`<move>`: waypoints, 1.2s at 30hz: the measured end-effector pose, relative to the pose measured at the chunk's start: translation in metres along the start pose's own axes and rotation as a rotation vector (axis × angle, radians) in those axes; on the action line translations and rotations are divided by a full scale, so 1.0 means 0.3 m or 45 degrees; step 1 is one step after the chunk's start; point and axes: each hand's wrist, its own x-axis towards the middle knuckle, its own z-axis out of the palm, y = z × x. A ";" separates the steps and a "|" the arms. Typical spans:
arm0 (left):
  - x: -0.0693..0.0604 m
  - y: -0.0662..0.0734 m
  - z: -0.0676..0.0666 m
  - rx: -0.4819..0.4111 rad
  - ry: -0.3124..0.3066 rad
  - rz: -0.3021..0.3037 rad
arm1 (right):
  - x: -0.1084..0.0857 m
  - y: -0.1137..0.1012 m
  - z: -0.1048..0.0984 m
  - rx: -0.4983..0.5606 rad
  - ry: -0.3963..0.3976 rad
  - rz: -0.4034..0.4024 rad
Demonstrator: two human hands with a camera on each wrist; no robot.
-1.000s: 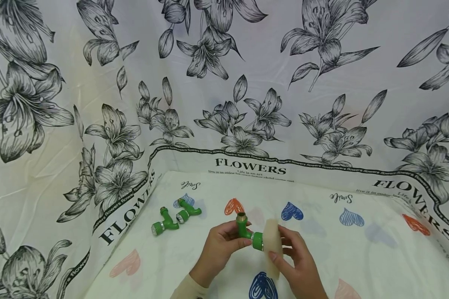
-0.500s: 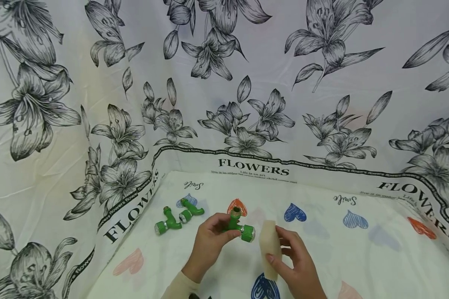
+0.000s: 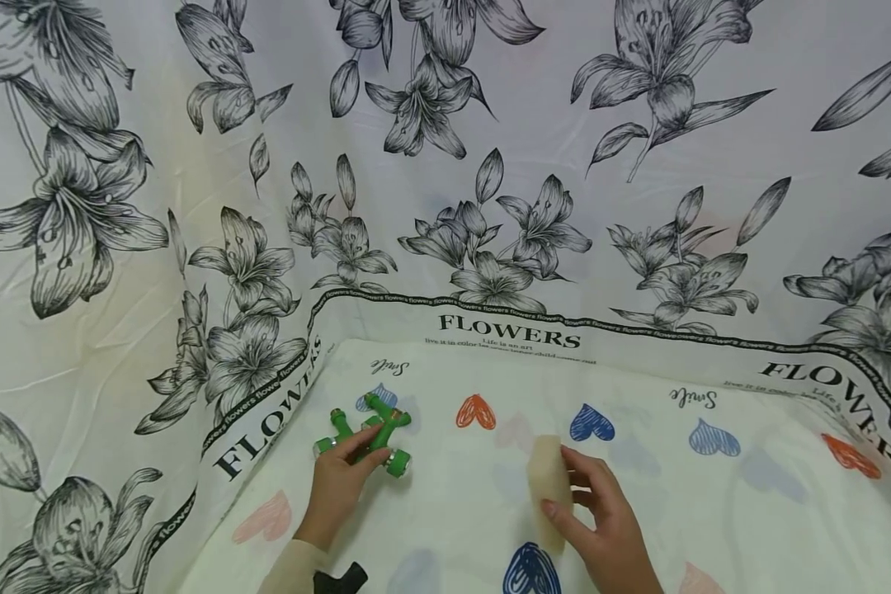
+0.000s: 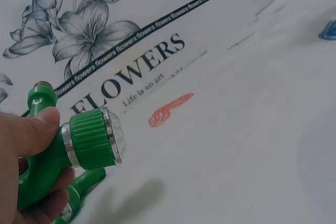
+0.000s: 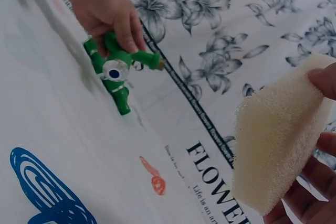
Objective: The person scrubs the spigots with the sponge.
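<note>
My left hand (image 3: 337, 487) grips a green plastic tap (image 3: 397, 462) by its body, over the left part of the cloth. In the left wrist view the tap's ribbed green knob (image 4: 93, 139) with a silver and clear cap points right, the thumb across its body. Two more green taps, one nearer (image 3: 340, 422) and one farther (image 3: 379, 403), are partly hidden behind that hand and the held tap. I cannot tell whether the held tap touches them. My right hand (image 3: 609, 516) holds a cream sponge (image 3: 548, 487) on edge, thumb on the near side; its porous surface (image 5: 273, 140) shows in the right wrist view.
A white cloth (image 3: 460, 503) printed with coloured hearts covers the work surface. Behind and to the left hangs a flower-printed curtain (image 3: 445, 206), its lettered border running along the cloth's back edge. A black object (image 3: 340, 580) sits by the left sleeve.
My left hand has carried its tap away from the sponge, leftwards to beside the other two taps. My right hand keeps the sponge in nearly the same place.
</note>
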 end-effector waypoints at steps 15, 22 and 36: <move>-0.018 -0.097 -0.030 0.259 -0.016 -0.019 | 0.011 -0.005 -0.003 -0.072 -0.026 0.114; -0.025 -0.117 -0.020 0.512 -0.040 0.131 | 0.014 -0.010 -0.002 -0.090 -0.039 0.103; -0.032 -0.102 -0.012 0.597 -0.014 0.203 | -0.009 0.096 0.034 -0.535 -0.417 -0.273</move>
